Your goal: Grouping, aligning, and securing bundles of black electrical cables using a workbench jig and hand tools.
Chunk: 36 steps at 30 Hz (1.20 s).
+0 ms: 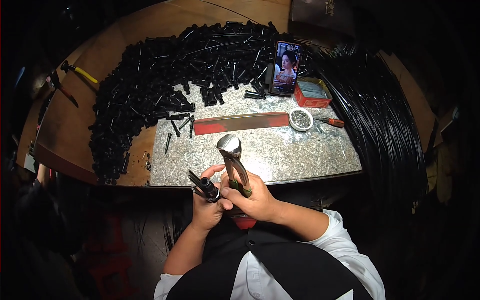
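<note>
At a desk (70, 127) heaped with black tubular fittings (155, 85), a worker's right hand (256, 196) wraps around pliers (242, 171); the left hand (207, 212) curls about a single fitting (210, 189) and several thin black rods (195, 181), by the desk's near edge. The step appears to be preparing parts for the pliers; next likely calls for steady alignment.
</note>
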Motion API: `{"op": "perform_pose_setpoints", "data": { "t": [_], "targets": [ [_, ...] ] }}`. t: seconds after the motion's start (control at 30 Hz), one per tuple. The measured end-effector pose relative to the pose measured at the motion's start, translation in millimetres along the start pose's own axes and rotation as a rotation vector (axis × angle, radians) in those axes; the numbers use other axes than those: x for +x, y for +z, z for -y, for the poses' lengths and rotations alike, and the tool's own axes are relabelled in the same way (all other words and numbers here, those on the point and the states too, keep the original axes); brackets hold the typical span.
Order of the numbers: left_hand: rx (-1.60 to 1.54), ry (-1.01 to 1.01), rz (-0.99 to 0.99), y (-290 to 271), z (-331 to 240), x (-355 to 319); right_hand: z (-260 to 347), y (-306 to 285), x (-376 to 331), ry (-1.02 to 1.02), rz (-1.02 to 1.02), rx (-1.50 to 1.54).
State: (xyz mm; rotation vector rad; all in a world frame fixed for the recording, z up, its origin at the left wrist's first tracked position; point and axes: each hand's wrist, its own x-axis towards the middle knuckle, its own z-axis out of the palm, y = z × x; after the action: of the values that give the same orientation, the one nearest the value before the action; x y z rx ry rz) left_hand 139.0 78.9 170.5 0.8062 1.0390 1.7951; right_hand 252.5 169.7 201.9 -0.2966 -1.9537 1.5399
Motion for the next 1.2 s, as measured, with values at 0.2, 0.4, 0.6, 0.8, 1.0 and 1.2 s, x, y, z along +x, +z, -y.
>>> {"op": "perform_pose_setpoints", "data": {
  "t": [0.2, 0.4, 0.6, 0.8, 1.0, 1.2],
  "targets": [
    [-0.031, 0.024, -0.001, 0, 2, 1, 0, 2, 2, -0.05, -0.018, -0.034],
    [-0.049, 0.024, 0.001, -4, 4, -1, -2, 3, 3, -0.102, -0.013, -0.073],
    [-0.052, 0.032, 0.006, -3, 3, 1, -4, 5, 3, -0.121, -0.029, -0.065],
    [-0.072, 0.039, 0.011, -6, 3, -1, -5, 5, 2, -0.166, -0.013, -0.079],
    [-0.056, 0.049, 0.04, -8, -3, 1, -9, 8, 0, -0.129, 0.015, -0.128],
    [-0.047, 0.045, -0.004, -21, 12, 0, -7, 10, 9, -0.191, 0.026, -0.201]
  ]
}}
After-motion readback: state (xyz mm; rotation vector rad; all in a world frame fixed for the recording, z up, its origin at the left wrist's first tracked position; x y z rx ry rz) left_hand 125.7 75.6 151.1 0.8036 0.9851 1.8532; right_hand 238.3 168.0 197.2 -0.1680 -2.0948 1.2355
